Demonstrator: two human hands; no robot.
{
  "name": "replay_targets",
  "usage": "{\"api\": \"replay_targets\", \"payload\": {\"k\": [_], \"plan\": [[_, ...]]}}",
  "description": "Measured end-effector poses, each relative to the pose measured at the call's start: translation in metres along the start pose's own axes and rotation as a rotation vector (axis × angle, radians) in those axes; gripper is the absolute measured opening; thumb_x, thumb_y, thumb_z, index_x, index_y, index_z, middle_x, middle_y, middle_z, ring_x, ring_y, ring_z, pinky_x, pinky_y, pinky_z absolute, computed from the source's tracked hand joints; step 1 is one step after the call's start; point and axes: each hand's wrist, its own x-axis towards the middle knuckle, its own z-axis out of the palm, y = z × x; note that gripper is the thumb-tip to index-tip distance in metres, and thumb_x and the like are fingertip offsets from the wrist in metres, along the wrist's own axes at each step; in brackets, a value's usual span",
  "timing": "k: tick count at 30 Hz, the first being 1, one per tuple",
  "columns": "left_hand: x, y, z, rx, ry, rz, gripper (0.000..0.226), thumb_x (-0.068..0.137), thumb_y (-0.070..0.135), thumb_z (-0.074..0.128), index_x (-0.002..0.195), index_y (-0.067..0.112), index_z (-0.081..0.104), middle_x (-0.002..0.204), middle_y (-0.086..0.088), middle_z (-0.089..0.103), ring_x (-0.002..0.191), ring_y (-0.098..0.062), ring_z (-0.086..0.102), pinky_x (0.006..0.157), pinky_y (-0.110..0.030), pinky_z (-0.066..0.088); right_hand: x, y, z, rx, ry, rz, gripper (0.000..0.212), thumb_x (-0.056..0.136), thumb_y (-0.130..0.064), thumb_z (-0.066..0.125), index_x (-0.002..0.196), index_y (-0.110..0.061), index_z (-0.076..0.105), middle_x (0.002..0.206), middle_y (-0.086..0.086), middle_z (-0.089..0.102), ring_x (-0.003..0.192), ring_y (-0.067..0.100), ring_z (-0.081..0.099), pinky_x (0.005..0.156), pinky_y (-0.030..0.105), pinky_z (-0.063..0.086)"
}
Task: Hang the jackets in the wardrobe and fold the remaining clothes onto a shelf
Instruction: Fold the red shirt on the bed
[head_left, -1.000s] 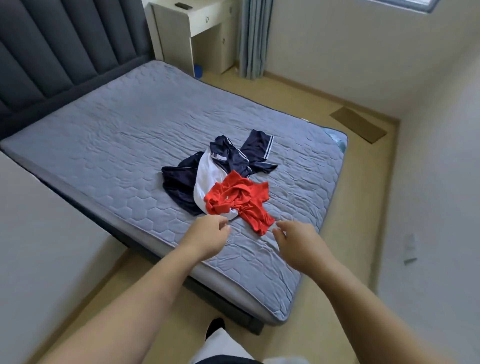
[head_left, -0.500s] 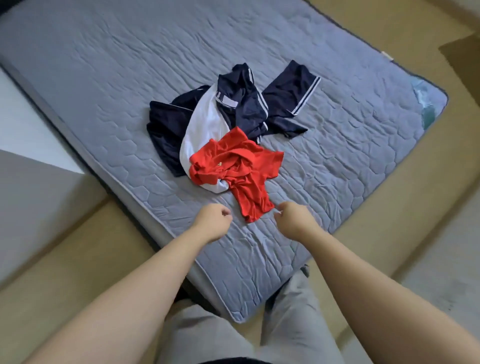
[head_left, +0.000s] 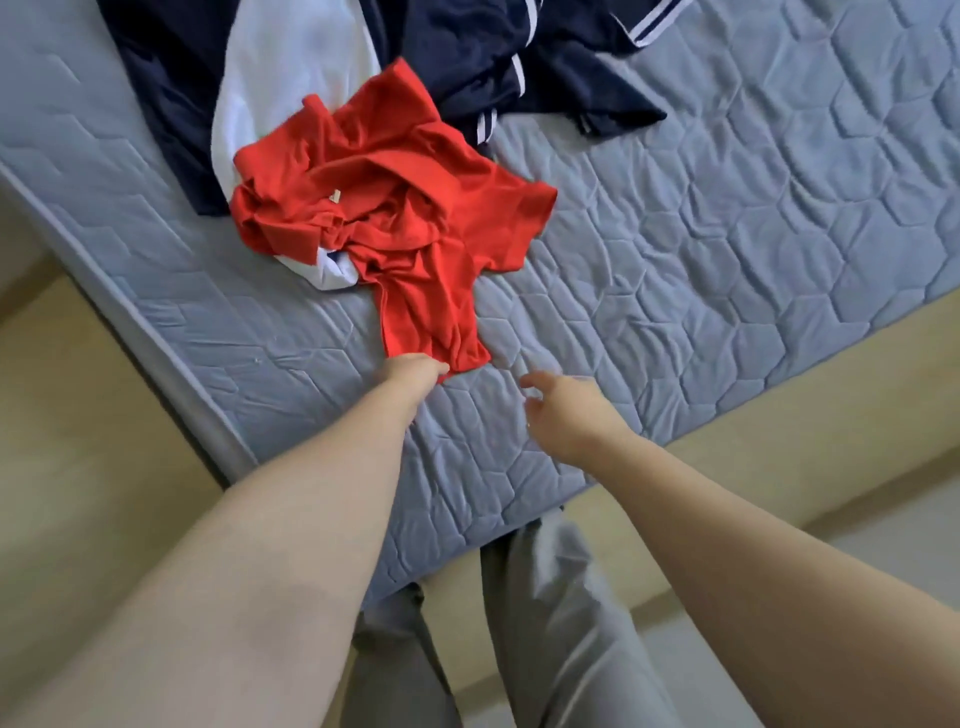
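The step in hand seems to be taking the red T-shirt, so that it can be folded. It lies crumpled on the bed's mattress, near the edge where the person stands. Its far part rests on top of a navy and white jacket.

The left hand is at the near end of the shirt. It looks closed on the cloth there, although the fingertips are hidden behind the back of the hand. The right hand holds nothing. Its fingers are loosely curled and it hovers over the mattress, just beside the same end of the shirt.

To do this step well, the right hand should probably take the same edge a little apart from the left one. Then both hands can lift and shake the shirt flat, and the jacket below is not dragged along.

The long axis of the shirt runs from the person away toward the jacket, leaning a little to the left. The narrow end points at the person. The wide, bunched end, with one sleeve spread to the right, lies farther away.
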Motion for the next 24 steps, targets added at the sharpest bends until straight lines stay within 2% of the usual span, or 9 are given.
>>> {"api": "replay_targets", "payload": {"k": [2, 4, 7, 10, 12, 14, 16, 20, 24], "plan": [[0.011, -0.004, 0.005, -0.063, 0.063, -0.064, 0.042, 0.087, 0.017, 0.075, 0.125, 0.003, 0.067, 0.125, -0.012, 0.068, 0.109, -0.023, 0.063, 0.090, -0.028, 0.046, 0.006, 0.009, 0.006, -0.017, -0.028, -0.028, 0.042, 0.105, -0.025, 0.039, 0.147, -0.028, 0.048, 0.090, 0.003, 0.066, 0.071, 0.018, 0.055, 0.057, 0.028, 0.043], [0.015, -0.012, 0.001, -0.038, 0.159, -0.067, 0.053, 0.085, 0.021, 0.078, 0.134, 0.010, 0.063, 0.142, -0.011, 0.056, 0.126, -0.023, 0.057, 0.105, -0.029, 0.044, 0.007, 0.010, 0.009, -0.039, -0.054, -0.045, 0.041, 0.105, -0.025, 0.039, 0.145, -0.029, 0.049, 0.074, -0.005, 0.056, 0.067, 0.016, 0.051, 0.048, 0.025, 0.035], [0.023, -0.018, -0.001, -0.195, 0.128, -0.075, 0.054, 0.086, 0.012, 0.075, 0.138, 0.012, 0.060, 0.152, -0.009, 0.046, 0.135, -0.022, 0.049, 0.112, -0.030, 0.039, 0.010, 0.009, 0.008, -0.064, -0.069, -0.057, 0.042, 0.105, -0.025, 0.040, 0.146, -0.029, 0.049, 0.072, -0.008, 0.054, 0.068, 0.015, 0.052, 0.049, 0.024, 0.033], [0.013, -0.023, 0.001, -0.259, 0.070, -0.052, 0.047, 0.088, -0.001, 0.069, 0.135, 0.003, 0.061, 0.137, -0.013, 0.061, 0.128, -0.025, 0.057, 0.106, -0.030, 0.043, 0.009, 0.007, 0.003, -0.079, -0.074, -0.045, 0.043, 0.105, -0.026, 0.041, 0.148, -0.027, 0.046, 0.072, -0.011, 0.053, 0.063, 0.010, 0.051, 0.050, 0.026, 0.037], [-0.011, -0.020, -0.002, -0.299, 0.136, 0.054, 0.034, 0.088, -0.003, 0.070, 0.121, 0.002, 0.070, 0.122, -0.017, 0.070, 0.114, -0.027, 0.066, 0.101, -0.027, 0.051, 0.001, -0.001, -0.005, -0.090, -0.083, -0.044, 0.046, 0.104, -0.027, 0.043, 0.150, -0.025, 0.044, 0.089, -0.004, 0.064, 0.075, 0.016, 0.058, 0.061, 0.027, 0.043], [-0.050, -0.010, -0.015, -0.263, 0.205, 0.191, 0.020, 0.087, 0.001, 0.073, 0.100, 0.014, 0.078, 0.103, -0.009, 0.075, 0.093, -0.017, 0.069, 0.078, -0.011, 0.053, -0.018, -0.013, -0.013, -0.092, -0.086, -0.052, 0.051, 0.102, -0.026, 0.047, 0.152, -0.023, 0.041, 0.122, 0.008, 0.067, 0.101, 0.026, 0.063, 0.075, 0.029, 0.045], [-0.095, 0.004, -0.034, -0.252, 0.242, 0.328, 0.025, 0.086, 0.002, 0.074, 0.082, 0.027, 0.075, 0.087, 0.002, 0.073, 0.076, -0.005, 0.065, 0.064, -0.007, 0.047, -0.044, -0.026, -0.020, -0.070, -0.053, -0.075, 0.053, 0.099, -0.025, 0.051, 0.151, -0.022, 0.040, 0.124, 0.011, 0.065, 0.109, 0.031, 0.062, 0.080, 0.033, 0.049], [-0.195, 0.025, -0.078, -0.386, 0.172, 0.545, 0.032, 0.087, -0.009, 0.067, 0.085, 0.022, 0.070, 0.080, 0.004, 0.068, 0.064, 0.006, 0.062, 0.065, -0.011, 0.050, -0.110, -0.057, -0.027, 0.016, 0.083, -0.185, 0.060, 0.093, -0.027, 0.062, 0.146, -0.020, 0.034, 0.091, 0.002, 0.059, 0.090, 0.029, 0.063, 0.063, 0.033, 0.044], [-0.293, 0.032, -0.111, -0.441, 0.066, 0.711, 0.036, 0.089, -0.014, 0.061, 0.094, 0.021, 0.071, 0.088, 0.005, 0.072, 0.078, 0.000, 0.066, 0.073, -0.016, 0.052, -0.184, -0.094, -0.035, 0.184, 0.283, -0.327, 0.096, 0.087, -0.027, 0.071, 0.159, -0.028, 0.008, 0.134, 0.006, 0.056, 0.116, 0.029, 0.058, 0.081, 0.037, 0.049]]}}
